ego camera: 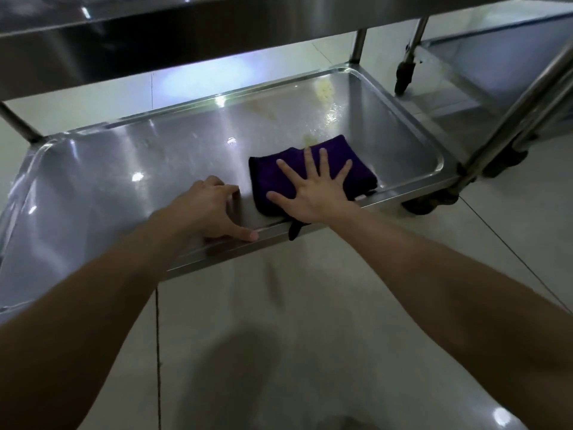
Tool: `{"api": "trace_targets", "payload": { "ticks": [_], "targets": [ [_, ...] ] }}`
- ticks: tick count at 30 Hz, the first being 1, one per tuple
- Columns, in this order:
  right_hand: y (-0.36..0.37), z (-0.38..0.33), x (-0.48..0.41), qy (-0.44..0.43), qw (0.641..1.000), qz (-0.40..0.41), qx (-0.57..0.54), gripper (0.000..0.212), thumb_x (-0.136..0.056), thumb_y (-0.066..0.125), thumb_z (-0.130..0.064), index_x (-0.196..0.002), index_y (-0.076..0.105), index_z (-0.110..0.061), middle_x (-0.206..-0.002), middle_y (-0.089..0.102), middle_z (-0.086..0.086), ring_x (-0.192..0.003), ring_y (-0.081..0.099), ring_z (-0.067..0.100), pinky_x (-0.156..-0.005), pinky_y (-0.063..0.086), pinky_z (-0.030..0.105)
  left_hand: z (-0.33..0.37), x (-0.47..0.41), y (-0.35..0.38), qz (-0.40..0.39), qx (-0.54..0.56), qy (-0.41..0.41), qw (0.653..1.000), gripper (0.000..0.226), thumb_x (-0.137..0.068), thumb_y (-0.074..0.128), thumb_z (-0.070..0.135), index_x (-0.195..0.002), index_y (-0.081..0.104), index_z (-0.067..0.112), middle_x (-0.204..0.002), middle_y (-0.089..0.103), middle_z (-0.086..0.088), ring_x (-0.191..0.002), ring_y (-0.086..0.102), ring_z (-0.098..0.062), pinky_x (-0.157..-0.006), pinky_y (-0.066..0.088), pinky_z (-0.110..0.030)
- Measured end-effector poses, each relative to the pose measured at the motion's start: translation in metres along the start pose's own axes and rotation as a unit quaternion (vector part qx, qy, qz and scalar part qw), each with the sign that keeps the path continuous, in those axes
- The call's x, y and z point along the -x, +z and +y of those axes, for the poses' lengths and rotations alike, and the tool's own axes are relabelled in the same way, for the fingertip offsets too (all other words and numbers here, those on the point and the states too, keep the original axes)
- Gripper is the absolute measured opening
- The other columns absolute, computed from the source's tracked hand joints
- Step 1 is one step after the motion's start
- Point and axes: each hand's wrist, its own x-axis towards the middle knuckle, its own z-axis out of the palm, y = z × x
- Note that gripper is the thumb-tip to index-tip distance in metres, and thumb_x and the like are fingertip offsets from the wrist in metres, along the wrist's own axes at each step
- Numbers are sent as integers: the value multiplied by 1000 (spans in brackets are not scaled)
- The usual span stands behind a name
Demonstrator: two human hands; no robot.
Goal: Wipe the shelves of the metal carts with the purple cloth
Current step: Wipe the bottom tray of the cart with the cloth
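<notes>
Pressing cloth (361, 176) flat with right hand (310, 189), fingers spread. Gripping shelf rim (198, 257) at cloth's 9 o'clock with left hand (204, 209) (fingers curled over).

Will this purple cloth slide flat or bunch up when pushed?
The purple cloth likely slides flat: the right hand spreads over it on the smooth shelf. Probably floppy if lifted: a corner droops over the rim.

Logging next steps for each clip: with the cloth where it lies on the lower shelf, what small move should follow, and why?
Probably slide the purple cloth away, toward the far right corner. The right hand presses flat on it, yellowish smears lie just past its far edge on the lower shelf, and the left hand grips the front rim as a brace.
</notes>
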Motion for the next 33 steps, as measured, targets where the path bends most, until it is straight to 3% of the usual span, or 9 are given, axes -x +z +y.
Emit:
{"api": "trace_targets", "payload": {
  "ticks": [4,9,14,17,19,24,26,29,33],
  "targets": [
    [7,-40,-11,-2,1000,15,9,95,-89,10,-95,-169,-9,-48,-178,-19,17,-160,-27,48,-108,-23,85,-7,0,-3,-14,8,1,1000,154,-42,67,99,-173,23,31,-173,27,-4,-157,33,-31,-126,38,-52],
    [-6,-6,-37,-13,1000,22,-17,82,-96,16,-87,-169,4,-52,-182,-7,1,-165,-18,34,-119,-17,79,-16,-1,-4,-5,25,5,1000,150,-46,67,98,-173,24,29,-178,22,-2,-161,29,-29,-129,33,-50],
    [-31,112,-61,128,991,26,-39,73,-103,23,-76,-169,7,-51,-182,-3,-3,-166,-13,31,-122,-11,78,-17,-6,-2,13,44,14,999,150,-44,68,99,-172,29,30,-177,25,0,-161,29,-27,-130,32,-48],
    [-31,126,-64,176,983,20,-38,73,-103,22,-71,-170,5,-47,-182,-6,4,-165,-15,36,-119,-11,82,-15,-7,-1,7,46,12,999,152,-42,65,100,-173,26,31,-178,21,2,-162,25,-27,-130,31,-51],
    [-25,90,-68,156,987,29,-28,73,-103,22,-71,-170,4,-48,-182,-7,7,-165,-15,38,-116,-12,85,-16,-6,0,3,40,12,999,152,-44,64,100,-173,23,32,-179,19,4,-162,23,-28,-130,31,-52],
    [-3,-48,-68,-30,999,11,5,73,-103,22,-73,-169,3,-51,-181,-9,8,-165,-16,40,-113,-18,85,-17,-3,1,-6,31,18,999,152,-47,61,99,-175,15,31,-181,12,0,-165,16,-30,-131,29,-55],
    [2,-68,-70,-66,998,7,5,71,-103,21,-73,-169,4,-52,-182,-8,5,-165,-17,39,-114,-19,83,-17,-2,2,-7,24,14,1000,152,-48,59,99,-175,12,30,-182,10,-1,-166,13,-30,-132,27,-54],
    [-8,-37,-82,-55,998,17,-23,69,-102,25,-74,-167,12,-56,-182,-2,-4,-167,-12,31,-120,-17,77,-18,-3,2,-5,28,20,999,150,-49,58,100,-175,12,33,-182,9,1,-165,13,-30,-131,27,-55],
    [-26,69,-92,62,996,43,-42,69,-102,27,-72,-168,13,-54,-182,1,-5,-167,-9,30,-123,-14,76,-22,-5,6,7,43,23,999,148,-48,62,101,-174,18,36,-180,14,5,-164,17,-29,-130,30,-56]
  ]
}}
